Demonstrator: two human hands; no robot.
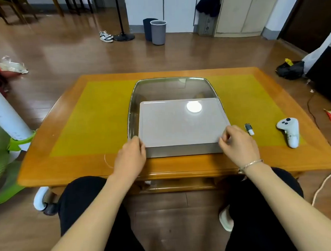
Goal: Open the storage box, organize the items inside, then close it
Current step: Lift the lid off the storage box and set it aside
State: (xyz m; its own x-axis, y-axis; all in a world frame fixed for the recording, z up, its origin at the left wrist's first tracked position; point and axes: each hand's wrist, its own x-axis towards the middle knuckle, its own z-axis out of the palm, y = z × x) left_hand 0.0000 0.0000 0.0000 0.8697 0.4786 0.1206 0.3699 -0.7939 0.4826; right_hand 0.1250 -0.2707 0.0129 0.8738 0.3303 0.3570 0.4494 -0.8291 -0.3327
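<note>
A flat grey storage box point(181, 124) with its lid down lies in the middle of the wooden table point(68, 166), its near part over the table's edge zone and its far part on a metal tray point(170, 85). What is inside is hidden. My left hand point(131, 155) holds the box's near left corner, fingers curled against the lid edge. My right hand point(238, 143) pinches the near right corner, thumb and fingers at the lid's rim.
A small marker point(249, 129) and a white game controller point(289, 132) lie on the table to the right of the box. A yellow mat point(96, 116) covers the tabletop. Bins point(158, 31), shoes and a stand are on the floor beyond.
</note>
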